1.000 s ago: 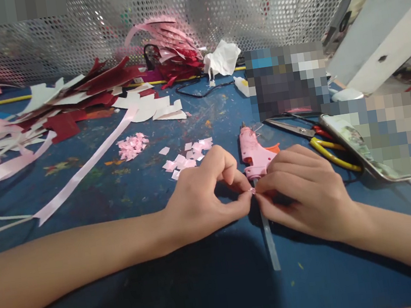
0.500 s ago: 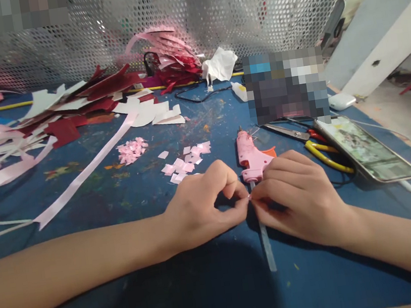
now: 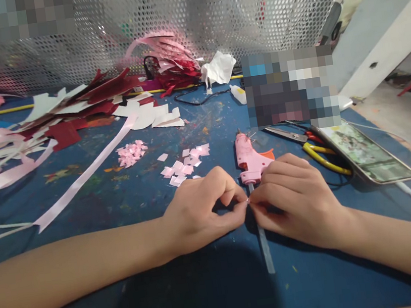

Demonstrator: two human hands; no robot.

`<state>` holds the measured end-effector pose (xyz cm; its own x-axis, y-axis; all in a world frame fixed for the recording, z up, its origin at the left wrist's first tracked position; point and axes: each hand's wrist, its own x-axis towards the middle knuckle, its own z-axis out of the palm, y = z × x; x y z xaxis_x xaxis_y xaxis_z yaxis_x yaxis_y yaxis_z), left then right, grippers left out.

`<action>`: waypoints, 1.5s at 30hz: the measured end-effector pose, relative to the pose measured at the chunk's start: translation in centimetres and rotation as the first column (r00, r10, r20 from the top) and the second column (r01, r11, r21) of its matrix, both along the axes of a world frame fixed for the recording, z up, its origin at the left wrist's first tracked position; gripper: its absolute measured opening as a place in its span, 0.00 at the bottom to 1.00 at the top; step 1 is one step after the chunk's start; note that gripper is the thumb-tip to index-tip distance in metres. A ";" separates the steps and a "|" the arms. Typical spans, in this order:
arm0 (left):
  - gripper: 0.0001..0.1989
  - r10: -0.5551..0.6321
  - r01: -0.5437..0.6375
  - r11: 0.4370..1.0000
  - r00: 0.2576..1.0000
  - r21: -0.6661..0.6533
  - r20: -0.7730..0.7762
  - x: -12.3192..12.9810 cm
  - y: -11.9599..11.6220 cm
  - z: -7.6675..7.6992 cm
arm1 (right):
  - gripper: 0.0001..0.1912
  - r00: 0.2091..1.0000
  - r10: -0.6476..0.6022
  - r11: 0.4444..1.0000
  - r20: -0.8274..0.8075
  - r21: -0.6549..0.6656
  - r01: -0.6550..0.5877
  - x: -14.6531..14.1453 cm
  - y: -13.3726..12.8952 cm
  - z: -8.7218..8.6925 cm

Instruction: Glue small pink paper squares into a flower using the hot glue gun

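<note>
My left hand (image 3: 208, 209) and my right hand (image 3: 298, 199) meet fingertip to fingertip, both closed in a pinch. Between them shows a tiny bit of a pink ribbon piece (image 3: 248, 200), mostly covered by the fingers. A pink hot glue gun (image 3: 247, 156) lies just beyond my right hand, its clear glue stick (image 3: 266, 252) running back beneath the fingertips. Past my left hand are loose pink ribbon squares (image 3: 179, 168). Farther left sits a small heap of folded pink pieces (image 3: 132, 154).
Scissors (image 3: 324, 157) with yellow handles and a charging phone (image 3: 371, 151) lie to the right. A pink ribbon strip (image 3: 86, 176) stretches across the left side. White and red scraps (image 3: 86, 99) are piled behind it, before a perforated metal panel (image 3: 224, 13).
Both hands keep their pinch at nearly the same spot, with only slight finger movement. The whole view has shifted a little.
</note>
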<state>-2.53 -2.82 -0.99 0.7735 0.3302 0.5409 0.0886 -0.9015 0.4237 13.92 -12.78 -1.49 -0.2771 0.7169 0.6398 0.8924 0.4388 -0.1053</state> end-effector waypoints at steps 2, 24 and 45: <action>0.24 -0.013 0.013 1.000 1.000 -0.010 0.001 0.0 0.1 0.0 | 0.06 1.000 -0.001 1.000 -0.004 0.002 0.001 0.0 0.0 0.0; 0.22 -0.066 0.088 0.853 0.996 -0.515 0.062 0.5 0.1 0.4 | 0.05 0.995 -0.009 1.000 -0.100 -0.007 0.009 0.2 0.1 0.3; 0.14 -0.102 0.148 0.642 0.989 -0.752 0.107 1.0 1.0 0.4 | 0.04 0.943 -0.093 0.982 -0.318 -0.184 0.035 0.6 0.5 0.2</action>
